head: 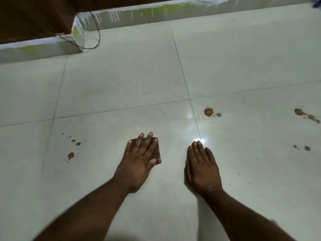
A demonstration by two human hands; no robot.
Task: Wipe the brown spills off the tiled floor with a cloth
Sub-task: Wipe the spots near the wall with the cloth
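My left hand [140, 158] lies flat with straight fingers on a small dark brown cloth [156, 154], pressing it onto the pale tiled floor [121, 80]. Only the cloth's right part shows past my fingers. My right hand [201, 164] rests flat on the bare tile a little to the right, fingers straight and together, holding nothing. Brown spills dot the floor: a patch of drops at the left [71, 155], a round blot with small drops beyond my right hand [208, 112], a streak of drops at the far right [299, 112], and darker spots lower right [307, 148].
A white skirting with paint streaks [132, 16] runs along the back below dark wooden panels [33, 16]. A thin black cable [97, 35] loops onto the floor near the corner step. Grout lines cross the tiles.
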